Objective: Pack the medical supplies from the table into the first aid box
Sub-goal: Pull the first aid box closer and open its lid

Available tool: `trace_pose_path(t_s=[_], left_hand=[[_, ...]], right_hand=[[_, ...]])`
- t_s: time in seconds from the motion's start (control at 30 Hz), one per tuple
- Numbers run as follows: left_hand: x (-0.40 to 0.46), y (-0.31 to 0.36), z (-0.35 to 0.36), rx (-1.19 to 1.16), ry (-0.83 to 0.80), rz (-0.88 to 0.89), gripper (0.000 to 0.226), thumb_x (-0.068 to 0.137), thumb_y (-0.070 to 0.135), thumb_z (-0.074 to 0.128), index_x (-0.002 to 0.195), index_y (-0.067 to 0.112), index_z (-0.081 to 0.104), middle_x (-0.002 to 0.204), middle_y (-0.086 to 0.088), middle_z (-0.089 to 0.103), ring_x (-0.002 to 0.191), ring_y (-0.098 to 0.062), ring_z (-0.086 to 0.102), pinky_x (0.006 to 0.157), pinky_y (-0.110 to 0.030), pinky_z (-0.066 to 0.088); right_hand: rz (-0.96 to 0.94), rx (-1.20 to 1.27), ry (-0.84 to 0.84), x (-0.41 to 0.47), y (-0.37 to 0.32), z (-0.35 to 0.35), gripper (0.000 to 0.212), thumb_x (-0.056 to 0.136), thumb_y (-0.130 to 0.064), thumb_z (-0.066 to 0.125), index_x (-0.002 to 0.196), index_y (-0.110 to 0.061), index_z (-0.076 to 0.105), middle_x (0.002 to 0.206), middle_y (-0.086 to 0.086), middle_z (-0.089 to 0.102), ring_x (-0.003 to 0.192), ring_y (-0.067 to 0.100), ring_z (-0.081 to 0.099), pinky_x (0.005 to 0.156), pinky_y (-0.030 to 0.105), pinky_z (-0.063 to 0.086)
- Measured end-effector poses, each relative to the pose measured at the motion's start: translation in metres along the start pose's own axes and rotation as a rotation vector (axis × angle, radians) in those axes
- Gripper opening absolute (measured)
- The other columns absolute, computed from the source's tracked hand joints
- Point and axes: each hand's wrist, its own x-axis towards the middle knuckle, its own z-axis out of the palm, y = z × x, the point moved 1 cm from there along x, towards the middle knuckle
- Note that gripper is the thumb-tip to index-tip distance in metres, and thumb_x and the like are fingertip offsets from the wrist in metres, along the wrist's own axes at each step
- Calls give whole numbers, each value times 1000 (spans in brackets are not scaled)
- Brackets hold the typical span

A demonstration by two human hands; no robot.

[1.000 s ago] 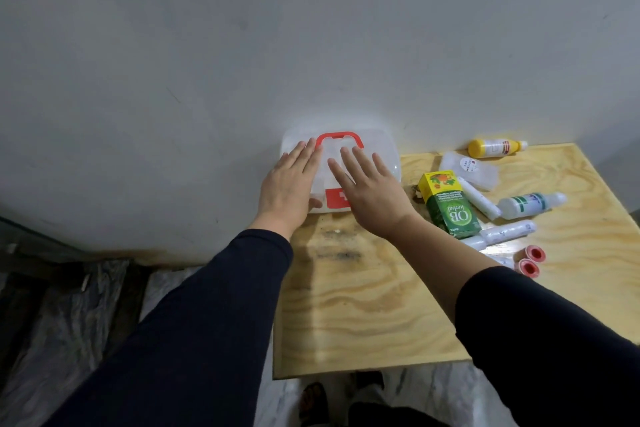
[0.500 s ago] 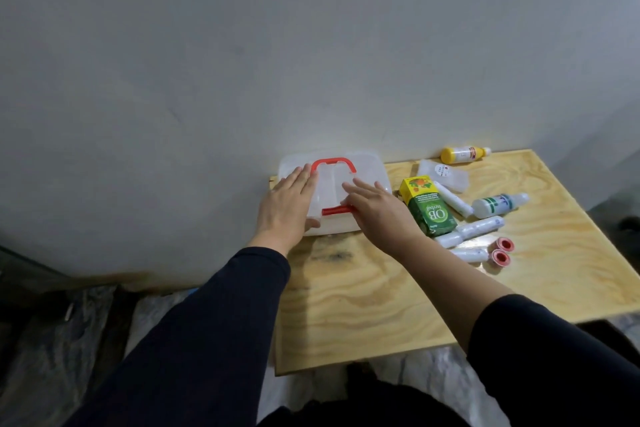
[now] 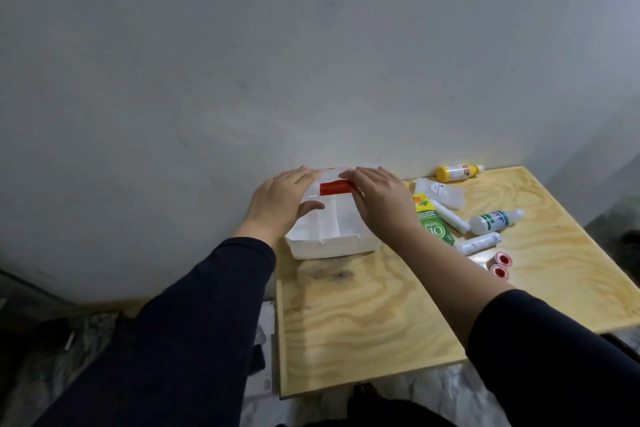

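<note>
Both hands [image 3: 284, 204] on box lid [image 3: 332, 188] (raised)

A single wide-angle view comes from a camera worn on the person's head, looking forward and down over both dark-sleeved forearms. It faces a plain grey wall [image 3: 311, 62], which fills the upper half, with the plywood table [image 3: 363, 315] set against it in the lower right. The left hand [image 3: 282, 199] and right hand [image 3: 379, 199] sit near mid-frame at arm's length. Straight edges bow toward the borders. At the bottom edge the view drops past the table's near edge to the floor.
</note>
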Motion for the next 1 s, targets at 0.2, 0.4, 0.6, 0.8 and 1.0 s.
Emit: trace_pose_path(t_s=[0.2,0.4,0.6,0.8,1.0], left_hand=[[48,-9,-19,-84,58,-92,42,96,31,49,137,23,46,140,0,49,126,-20,47,96,-35,41],[78,-18,-14,-226,126,-159,34,96,15,51,130,17,55,132,-2,56,118,-23,53,93,-31,41],[92,-24,-10,-217,176,-194,33,96,17,50,129,16,56,134,-5,56,123,-24,50,100,-33,39],[99,-21,-4,-190,240,-203,33,97,18,49,128,13,57,129,-5,60,117,-24,54,95,-31,42],[106,-12,2,-209,268,-182,35,96,20,51,130,12,54,129,-6,60,115,-25,55,93,-34,44]], right_hand=[[114,-10,54,13,19,-3,45,84,-11,68,127,-2,57,128,15,62,122,31,57,102,44,45],[369,9,-227,-22,31,27,51,93,-17,57,140,-3,41,149,14,40,142,26,32,116,39,31],[513,35,-425,-41,35,52,51,99,-19,43,147,-8,29,158,5,22,148,17,15,117,26,20],[551,-32,-430,-41,42,42,46,97,-12,41,143,-10,38,156,0,29,138,14,39,108,26,37],[613,-44,-453,-47,48,31,45,96,-9,41,141,-11,41,156,-3,28,129,18,50,100,30,45]])
